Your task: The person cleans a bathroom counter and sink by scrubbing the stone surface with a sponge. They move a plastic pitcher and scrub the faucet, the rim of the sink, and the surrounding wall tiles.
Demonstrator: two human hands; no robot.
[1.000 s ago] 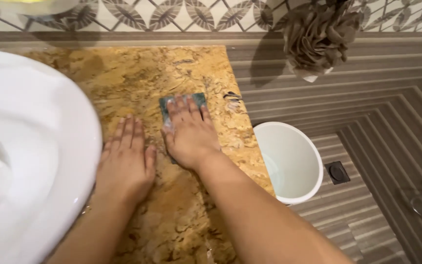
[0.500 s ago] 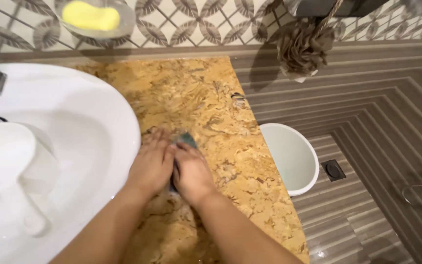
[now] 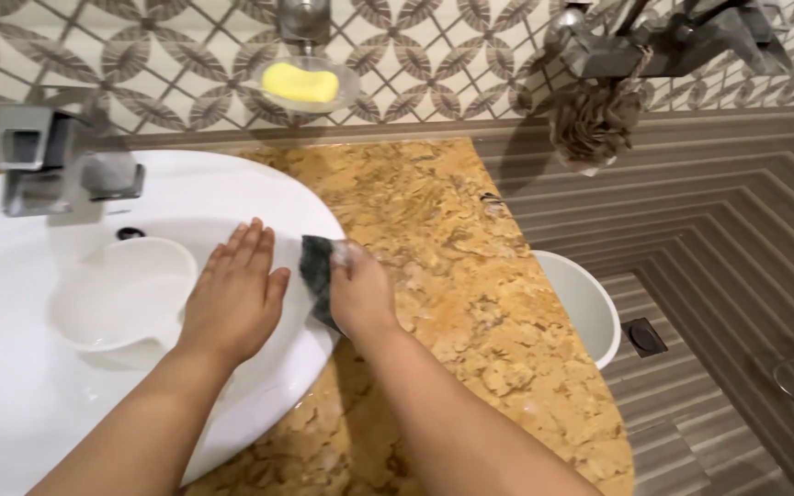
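Green scouring pad [image 3: 316, 266] under right hand [image 3: 360, 294] — left hand [image 3: 232, 294] flat on basin [image 3: 11, 404]

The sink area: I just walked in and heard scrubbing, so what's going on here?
A person is at a white basin set in a yellow stone counter. The right hand presses a dark green scouring pad against the basin's rim. The left hand lies flat and open on the basin beside it. A white jug sits in the bowl.
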